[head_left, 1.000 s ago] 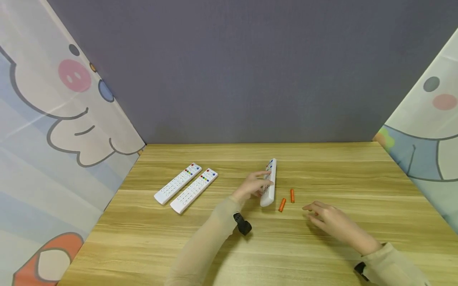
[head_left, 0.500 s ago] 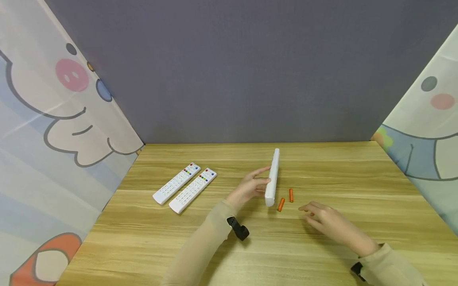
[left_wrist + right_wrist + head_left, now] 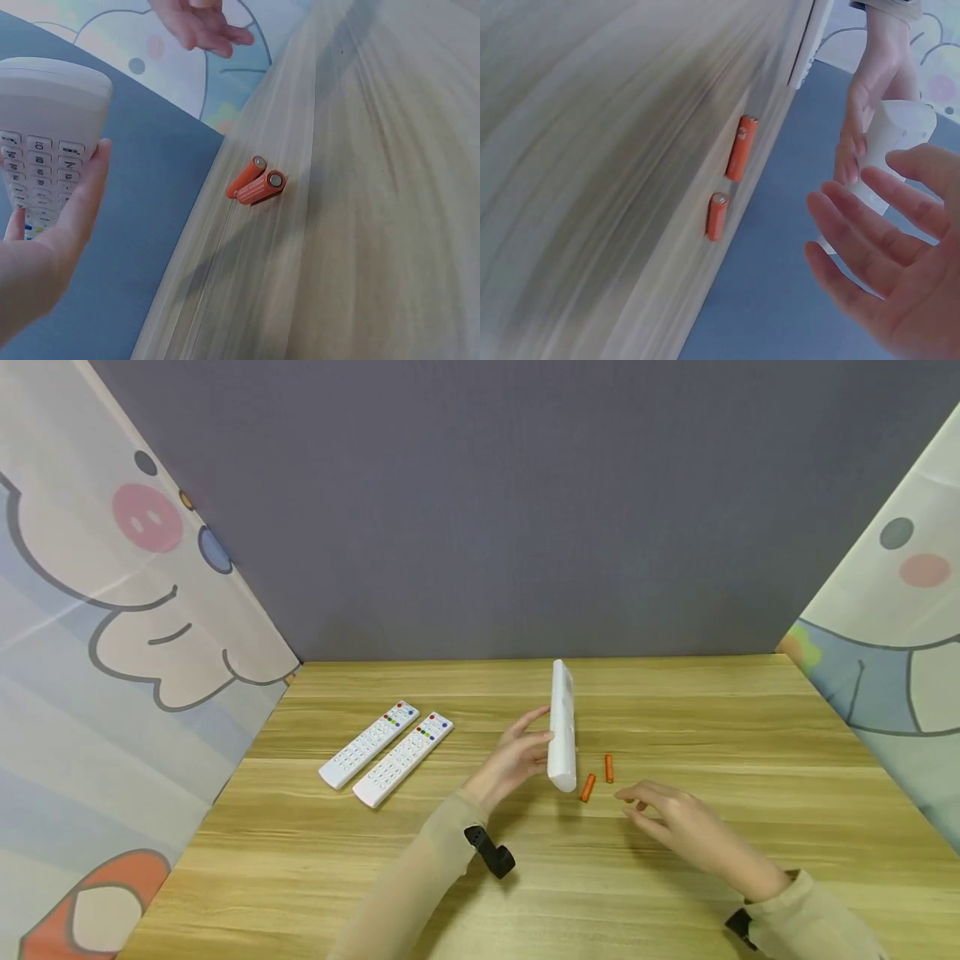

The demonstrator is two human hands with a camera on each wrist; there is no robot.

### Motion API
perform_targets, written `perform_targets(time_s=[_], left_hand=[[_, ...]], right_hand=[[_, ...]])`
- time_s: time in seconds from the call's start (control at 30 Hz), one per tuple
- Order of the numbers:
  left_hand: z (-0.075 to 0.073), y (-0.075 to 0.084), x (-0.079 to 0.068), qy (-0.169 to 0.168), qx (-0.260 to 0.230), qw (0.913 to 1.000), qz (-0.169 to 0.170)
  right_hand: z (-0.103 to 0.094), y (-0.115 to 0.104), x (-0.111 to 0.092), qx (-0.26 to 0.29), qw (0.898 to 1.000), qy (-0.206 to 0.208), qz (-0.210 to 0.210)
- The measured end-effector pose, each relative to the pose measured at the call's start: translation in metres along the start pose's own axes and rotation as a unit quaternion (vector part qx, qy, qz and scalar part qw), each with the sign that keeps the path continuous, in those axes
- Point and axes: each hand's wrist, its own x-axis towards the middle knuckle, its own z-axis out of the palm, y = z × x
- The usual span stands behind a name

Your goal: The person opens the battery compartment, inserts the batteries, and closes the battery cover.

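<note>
My left hand (image 3: 513, 764) grips a white remote control (image 3: 561, 727), held up and tipped onto its long edge. Its number keys face the left hand in the left wrist view, where thumb and fingers hold its sides. Two orange batteries lie on the table just right of the remote: one battery (image 3: 588, 787) is nearer to me, the other battery (image 3: 609, 768) a little farther back. To their right hovers my right hand (image 3: 678, 827), holding nothing, its fingers loosely bent in the right wrist view and its fingertips close to the batteries.
Two more white remote controls lie keys up and side by side on the left: the outer remote (image 3: 369, 745) and the inner remote (image 3: 403, 760). A grey panel (image 3: 480, 510) rises behind the wooden table (image 3: 262, 860), with printed cartoon curtains at both sides.
The left hand has raised and rolled the remote, so its keys no longer face the head camera and its side and back show. My right hand has drifted slightly left toward the batteries.
</note>
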Motion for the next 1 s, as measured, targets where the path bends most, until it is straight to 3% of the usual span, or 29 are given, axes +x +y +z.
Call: perform_targets(time_s=[0.23, 0.53, 0.77, 1.0], left_hand=[[0.002, 0.001, -0.010, 0.008, -0.016, 0.9995, 0.027], [0.011, 0.006, -0.027, 0.005, -0.041, 0.9976, 0.056], [0.018, 0.006, -0.037, 0.026, -0.056, 0.9950, 0.078], [0.023, 0.005, -0.043, 0.047, -0.042, 0.9936, 0.094]], right_hand=[[0.001, -0.009, 0.006, 0.022, 0.999, 0.042, 0.014], [0.003, -0.023, 0.015, 0.073, 0.991, 0.070, 0.090], [0.004, -0.033, 0.020, 0.188, 0.971, 0.040, 0.141], [0.009, -0.036, 0.026, 0.286, 0.948, 0.039, 0.136]])
